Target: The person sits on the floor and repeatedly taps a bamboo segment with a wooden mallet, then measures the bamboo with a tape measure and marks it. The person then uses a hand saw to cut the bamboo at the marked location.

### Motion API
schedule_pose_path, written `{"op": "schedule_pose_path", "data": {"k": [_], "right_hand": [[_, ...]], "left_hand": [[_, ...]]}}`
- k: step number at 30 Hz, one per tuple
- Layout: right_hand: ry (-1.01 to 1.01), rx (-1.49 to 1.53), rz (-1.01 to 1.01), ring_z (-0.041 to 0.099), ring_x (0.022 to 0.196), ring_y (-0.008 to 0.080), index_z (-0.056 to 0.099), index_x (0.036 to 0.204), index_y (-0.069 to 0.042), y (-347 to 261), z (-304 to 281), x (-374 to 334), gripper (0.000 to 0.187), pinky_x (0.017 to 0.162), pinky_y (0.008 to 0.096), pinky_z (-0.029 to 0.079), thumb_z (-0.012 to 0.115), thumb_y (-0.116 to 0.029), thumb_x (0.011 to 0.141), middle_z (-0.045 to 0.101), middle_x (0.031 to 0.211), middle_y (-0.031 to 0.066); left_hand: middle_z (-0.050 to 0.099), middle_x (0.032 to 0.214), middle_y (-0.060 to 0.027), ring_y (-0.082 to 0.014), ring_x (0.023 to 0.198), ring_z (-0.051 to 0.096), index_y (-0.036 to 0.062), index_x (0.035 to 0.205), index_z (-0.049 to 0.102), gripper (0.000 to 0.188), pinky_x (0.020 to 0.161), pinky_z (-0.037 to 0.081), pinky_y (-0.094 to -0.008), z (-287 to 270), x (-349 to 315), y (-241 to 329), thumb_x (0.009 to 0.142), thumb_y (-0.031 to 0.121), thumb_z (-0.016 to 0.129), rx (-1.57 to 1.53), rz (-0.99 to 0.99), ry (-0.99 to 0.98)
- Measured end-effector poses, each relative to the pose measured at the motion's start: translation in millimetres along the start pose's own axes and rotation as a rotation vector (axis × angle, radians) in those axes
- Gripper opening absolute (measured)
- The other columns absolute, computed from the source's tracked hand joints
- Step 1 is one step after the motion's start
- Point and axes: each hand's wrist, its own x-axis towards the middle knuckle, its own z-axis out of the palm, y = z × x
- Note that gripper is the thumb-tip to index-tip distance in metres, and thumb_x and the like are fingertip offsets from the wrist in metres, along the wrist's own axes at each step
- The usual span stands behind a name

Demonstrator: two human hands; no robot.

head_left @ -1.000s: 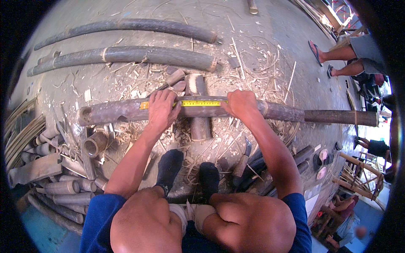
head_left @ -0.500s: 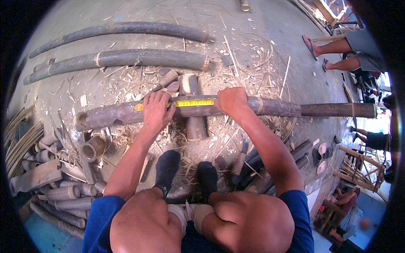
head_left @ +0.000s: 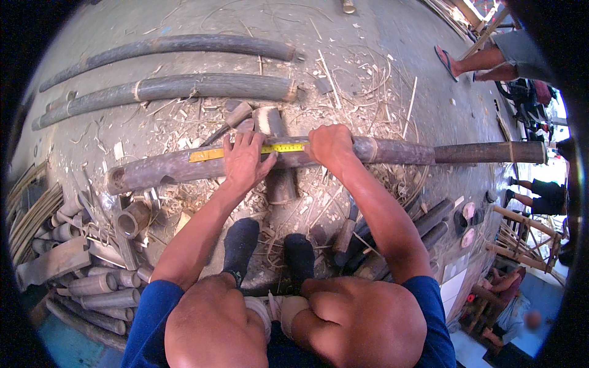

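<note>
A long dark bamboo pole (head_left: pixel 392 151) lies crosswise in front of me, resting over a short bamboo block (head_left: pixel 282 187). Along its upper side runs a yellow tape measure (head_left: pixel 286 148), its left stretch worn and orange. My left hand (head_left: pixel 246 162) lies on the tape and pole with fingers spread, covering part of the tape. My right hand (head_left: pixel 331 146) is closed over the tape at its right visible end, knuckles up, against the pole. What lies inside that fist is hidden. A notch shows near the pole's open left end.
Two bamboo poles (head_left: pixel 184 88) lie beyond. Wood shavings (head_left: pixel 368 110) litter the floor. Cut bamboo pieces (head_left: pixel 110 299) are heaped at left. A knife-like tool with a wooden handle (head_left: pixel 345 236) lies by my right foot. A person's sandalled foot (head_left: pixel 446 63) is at far right; another person sits lower right.
My left hand has slid right along the tape, its fingers spreading wider, baring more of the orange stretch. My right hand stays closed at the tape's right end. The person's legs at upper right have shifted.
</note>
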Motion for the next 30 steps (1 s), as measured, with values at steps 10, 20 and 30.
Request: {"op": "schedule_pose_path", "data": {"k": [10, 20, 30], "right_hand": [[0.058, 0.007, 0.023, 0.078, 0.093, 0.0284, 0.079, 0.105, -0.014, -0.9, 4.3, -2.9, 0.036, 0.077, 0.0451, 0.061, 0.060, -0.043, 0.098, 0.079, 0.099, 0.0089], [0.038, 0.013, 0.004, 0.078, 0.092, 0.0272, 0.078, 0.107, -0.015, -1.8, -0.2, -6.8, 0.035, 0.077, 0.0462, 0.061, 0.059, -0.043, 0.100, 0.079, 0.099, 0.0070], [0.037, 0.047, 0.029, 0.078, 0.091, 0.0276, 0.079, 0.106, -0.012, -0.5, -1.7, -7.4, 0.039, 0.072, 0.0468, 0.062, 0.059, -0.045, 0.099, 0.079, 0.100, 0.0098]], "left_hand": [[0.065, 0.120, -0.0131, -0.0338, 0.120, 0.058, 0.0066, 0.119, 0.063, 0.047, 0.113, 0.032, -0.0623, 6.0, 1.1, 3.9, 0.090, 0.042, 0.072, 0.034, -0.015, 0.059], [0.066, 0.117, -0.0121, -0.0330, 0.118, 0.059, 0.0069, 0.113, 0.065, 0.046, 0.114, 0.030, -0.0573, 6.7, 2.4, 5.1, 0.086, 0.044, 0.074, -0.021, -0.056, 0.072], [0.062, 0.126, -0.0140, -0.0354, 0.127, 0.053, 0.0085, 0.117, 0.064, 0.049, 0.118, 0.023, -0.0625, 5.2, 4.6, 3.1, 0.086, 0.045, 0.075, -0.014, -0.112, -0.017]]}}
